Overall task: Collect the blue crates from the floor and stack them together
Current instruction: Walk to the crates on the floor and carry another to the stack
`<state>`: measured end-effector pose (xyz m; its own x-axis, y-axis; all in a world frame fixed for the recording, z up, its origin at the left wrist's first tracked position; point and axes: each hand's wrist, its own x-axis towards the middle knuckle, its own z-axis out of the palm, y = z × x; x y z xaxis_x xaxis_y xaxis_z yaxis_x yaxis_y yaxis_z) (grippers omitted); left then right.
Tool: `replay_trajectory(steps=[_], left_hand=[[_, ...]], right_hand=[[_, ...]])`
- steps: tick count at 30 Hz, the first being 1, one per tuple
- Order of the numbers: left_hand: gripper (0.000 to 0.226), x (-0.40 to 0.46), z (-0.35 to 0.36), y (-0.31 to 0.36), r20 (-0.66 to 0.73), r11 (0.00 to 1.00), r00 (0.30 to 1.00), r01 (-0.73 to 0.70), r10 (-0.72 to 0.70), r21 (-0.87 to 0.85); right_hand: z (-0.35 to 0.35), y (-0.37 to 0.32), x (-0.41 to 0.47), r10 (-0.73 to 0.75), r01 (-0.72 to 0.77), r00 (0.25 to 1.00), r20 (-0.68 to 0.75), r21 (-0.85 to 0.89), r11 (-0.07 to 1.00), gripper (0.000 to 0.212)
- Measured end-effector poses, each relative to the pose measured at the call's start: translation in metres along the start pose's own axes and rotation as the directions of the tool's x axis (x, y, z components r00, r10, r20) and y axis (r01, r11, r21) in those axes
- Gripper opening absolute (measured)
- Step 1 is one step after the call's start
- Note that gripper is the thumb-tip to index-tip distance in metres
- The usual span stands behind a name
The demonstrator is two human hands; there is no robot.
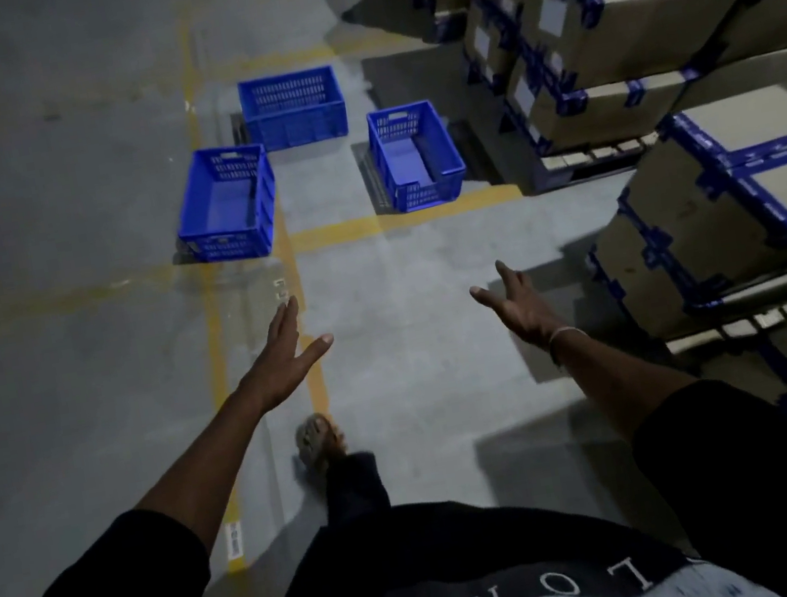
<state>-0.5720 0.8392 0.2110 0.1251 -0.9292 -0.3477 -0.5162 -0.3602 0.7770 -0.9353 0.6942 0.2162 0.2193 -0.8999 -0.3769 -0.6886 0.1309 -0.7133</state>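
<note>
Open concrete floor (pixel 52 199) on the left, taped boxes (pixel 647 21) on pallets walling off the right. Three blue crates sit apart ahead: left crate (pixel 226 205), far crate (pixel 293 108), right crate (pixel 415 155). Left hand (pixel 286 355) and right hand (pixel 520 308) both spread, holding nothing, well short of them.

Grey floor (pixel 52 199) (yellow lines), three blue crates (pixel 225 206), stacked cartons (pixel 647 21)

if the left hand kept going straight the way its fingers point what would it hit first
Probably the nearest blue crate: the open left hand points up toward it over bare floor. Depth is unclear, so it might pass the crate's right edge.
</note>
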Motion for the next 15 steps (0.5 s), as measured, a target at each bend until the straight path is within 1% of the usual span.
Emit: replay_trajectory(steps=[5,8,11,14,15], left_hand=[[0.099,0.134,-0.072,-0.011,0.004,1.0,1.0,0.005,-0.005,0.027],[0.097,0.208,-0.117,-0.007,0.052,1.0,0.999,0.014,-0.015,0.016],[0.098,0.288,-0.166,-0.006,0.108,0.994,0.993,-0.061,0.051,0.094],[0.103,0.362,-0.204,0.005,0.148,0.984,0.988,-0.078,0.054,0.162],[0.103,0.385,-0.214,0.012,0.163,0.982,0.984,-0.095,0.068,0.161]], right_hand=[[0.013,-0.044,0.122,0.052,-0.051,0.998,-0.045,0.025,0.998,0.093],[0.019,-0.079,0.187,0.117,-0.111,0.989,-0.085,0.072,0.991,0.091],[0.024,-0.119,0.249,0.133,-0.118,0.983,-0.126,0.126,0.985,0.088],[0.025,-0.151,0.302,0.151,-0.122,0.978,-0.145,0.188,0.974,0.087],[0.025,-0.159,0.317,0.157,-0.127,0.976,-0.148,0.196,0.972,0.087]])
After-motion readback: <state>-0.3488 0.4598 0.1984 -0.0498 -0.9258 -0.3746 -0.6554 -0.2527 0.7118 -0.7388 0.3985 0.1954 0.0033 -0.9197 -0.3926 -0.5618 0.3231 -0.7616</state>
